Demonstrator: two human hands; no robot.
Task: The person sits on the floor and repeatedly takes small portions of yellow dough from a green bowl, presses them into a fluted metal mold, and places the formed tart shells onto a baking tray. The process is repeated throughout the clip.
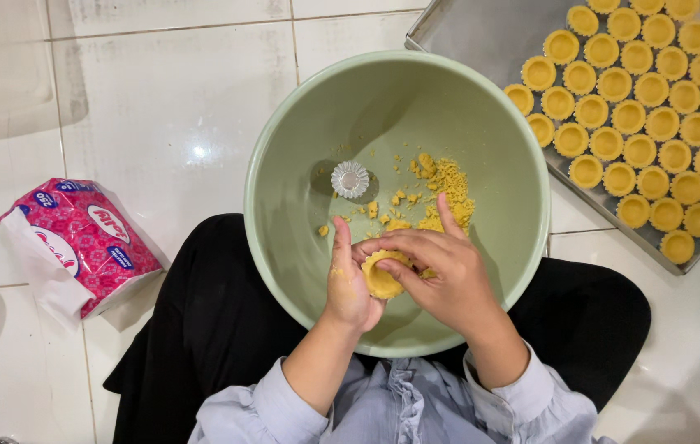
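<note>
Fingers of the right hand curl together over a round piece of yellow dough, pressing on its top and near edge; the index finger alone sticks out toward the middle of the green bowl. The left hand cups the dough from below and from its left, fingers closed around it, so the piece sits clamped between both hands, just inside the bowl's near rim. The dough is a flat disc with no clear long axis; whether a mould lies under it cannot be told. Deeper in the bowl, beyond the hands, lie loose dough crumbs, and to their left a small fluted metal mould, apart from both hands and somewhat nearer the left one. Outside the bowl, to its far right, a metal tray carries rows of filled tart shells. To the bowl's left, on the tiled floor, rests a pink tissue pack.
</note>
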